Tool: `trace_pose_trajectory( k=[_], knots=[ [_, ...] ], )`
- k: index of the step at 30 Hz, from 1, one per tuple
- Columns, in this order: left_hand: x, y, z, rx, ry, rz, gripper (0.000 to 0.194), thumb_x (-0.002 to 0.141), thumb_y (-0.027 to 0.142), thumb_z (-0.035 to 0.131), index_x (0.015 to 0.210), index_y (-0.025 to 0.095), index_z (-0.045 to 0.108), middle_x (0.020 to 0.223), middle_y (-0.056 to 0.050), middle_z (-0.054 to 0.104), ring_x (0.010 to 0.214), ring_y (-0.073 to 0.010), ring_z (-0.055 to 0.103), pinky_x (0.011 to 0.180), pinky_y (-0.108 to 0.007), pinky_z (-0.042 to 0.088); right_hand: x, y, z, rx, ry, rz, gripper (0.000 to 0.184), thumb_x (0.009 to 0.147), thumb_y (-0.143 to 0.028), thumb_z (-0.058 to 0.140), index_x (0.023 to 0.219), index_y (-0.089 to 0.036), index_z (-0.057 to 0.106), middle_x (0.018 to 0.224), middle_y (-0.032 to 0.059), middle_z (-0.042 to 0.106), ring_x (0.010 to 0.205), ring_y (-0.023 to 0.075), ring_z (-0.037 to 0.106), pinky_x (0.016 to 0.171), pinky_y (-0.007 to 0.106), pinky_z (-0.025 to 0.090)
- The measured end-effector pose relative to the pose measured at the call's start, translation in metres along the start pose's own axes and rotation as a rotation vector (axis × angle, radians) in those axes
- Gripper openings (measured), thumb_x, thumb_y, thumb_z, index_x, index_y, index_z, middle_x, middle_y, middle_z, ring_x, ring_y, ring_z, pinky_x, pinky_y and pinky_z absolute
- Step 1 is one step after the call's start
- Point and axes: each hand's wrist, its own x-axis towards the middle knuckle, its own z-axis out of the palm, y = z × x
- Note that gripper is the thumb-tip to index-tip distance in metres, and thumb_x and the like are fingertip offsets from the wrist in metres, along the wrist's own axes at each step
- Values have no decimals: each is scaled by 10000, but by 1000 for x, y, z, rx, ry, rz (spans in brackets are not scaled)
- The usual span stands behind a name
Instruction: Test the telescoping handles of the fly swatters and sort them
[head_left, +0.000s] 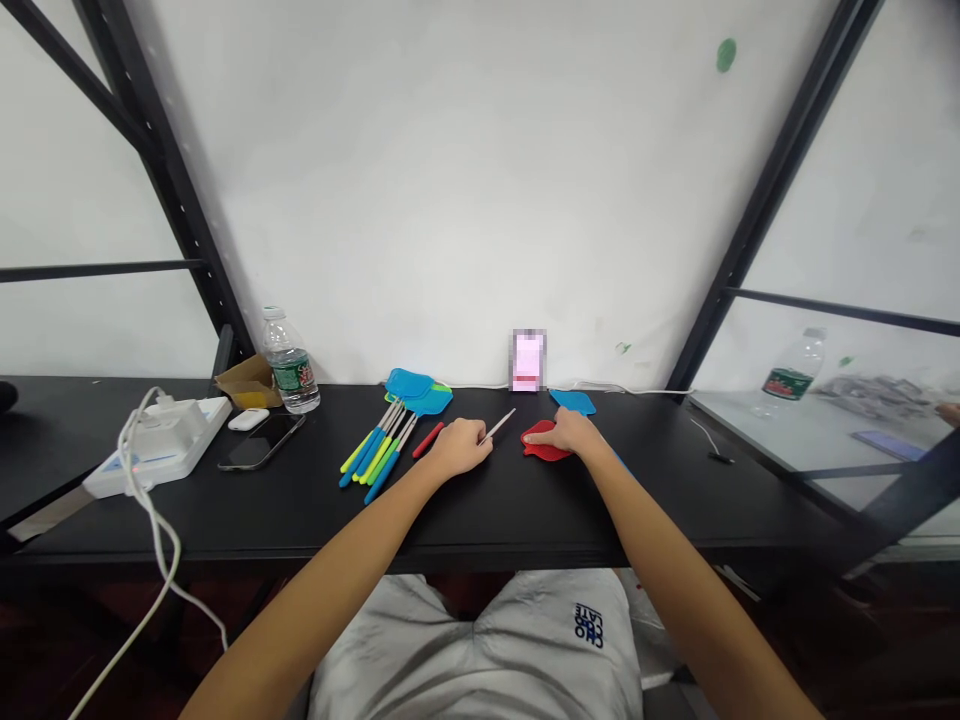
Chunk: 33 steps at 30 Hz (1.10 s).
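Note:
My left hand is closed around a thin pale rod, which sticks out to the right. Just left of its knuckles is a red handle; whether it joins the rod is hidden. My right hand pinches a flat red fly swatter head on the table, thumb on top. Beyond that hand lies a blue swatter head, partly covered. To the left, several fly swatters with blue heads and blue, green and yellow handles lie in a bunch.
Along the black table stand a water bottle, an open cardboard box and a power strip with white cables. A dark phone and a white case lie nearby. A lit phone leans against the wall.

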Motion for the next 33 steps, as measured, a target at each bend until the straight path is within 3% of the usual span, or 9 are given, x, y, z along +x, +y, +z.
trace_pose_trajectory(
  k=[7,17,24,33],
  knots=[
    [-1,1,-1,-5,-9,7,219,853,360,516,751,206,633,760,-32,665,666,-159,581,580,-256,331,1,1,2,61,7,-5,985,497,-868,644,1119,-104,601,1154,224,628,1037,348,628,795,365,493],
    [-1,4,-4,26,24,9,221,904,338,463,837,202,623,839,-51,683,770,-181,622,656,-265,384,-1,1,-5,231,306,146,693,733,-704,623,1134,-146,540,1100,182,649,1042,326,631,823,368,493],
    [-1,5,-5,35,31,-1,298,969,348,372,887,197,616,887,-84,684,848,-210,636,739,-291,415,-7,5,-16,306,409,239,692,765,-720,573,1153,-148,542,1071,192,659,1022,340,637,845,393,487],
    [-2,5,-6,50,16,19,319,989,327,335,887,197,608,870,-82,680,834,-207,640,739,-287,408,-8,5,-17,342,434,224,724,794,-765,481,1173,-151,539,1082,198,653,1045,344,624,866,399,468]
  ],
)
